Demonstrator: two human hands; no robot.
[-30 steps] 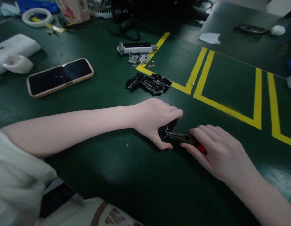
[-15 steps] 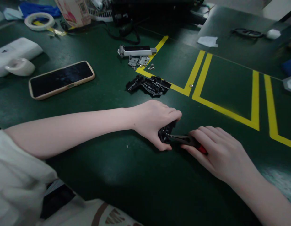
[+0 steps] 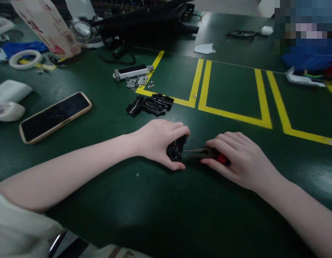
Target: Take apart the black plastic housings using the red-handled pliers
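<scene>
Pliers [image 3: 205, 153] open, just rt of blk part [image 3: 177, 148].
L hand [image 3: 160, 141] clamped on part, ctr, near side; R hand [image 3: 238, 157] clamped round pliers. Rec.: brace part, align jaws b/f closing.

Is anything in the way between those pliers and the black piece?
Nothing visible. The pliers in the right hand point at the black piece, tips parted and just short of it; the left hand holds it, leaving the facing side uncovered.
</scene>
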